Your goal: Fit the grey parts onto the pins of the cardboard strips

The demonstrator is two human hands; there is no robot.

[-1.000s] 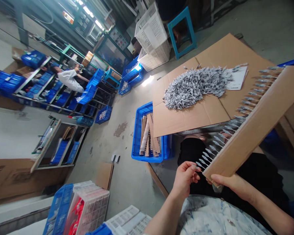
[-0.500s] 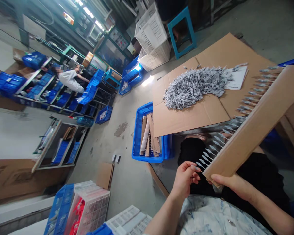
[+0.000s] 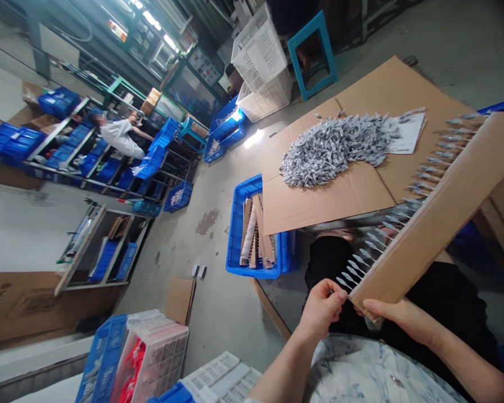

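left hand [image 3: 321, 310]: shifted toward 2 o'clock, closer to the cardboard strip [image 3: 428, 218]; its fingers [image 3: 339, 294] now curl in at the strip's lower end.
co-worker [image 3: 120, 139]: at 10 o'clock, torso more upright than the bent-over pose a second ago.

The strip of corrugated cardboard [image 3: 428, 224] is matt, brown paper board; the small parts in the pile [image 3: 331, 148] look dull grey; the crate [image 3: 235, 235] is glossy blue plastic; the concrete floor [image 3: 172, 268] looks rough.
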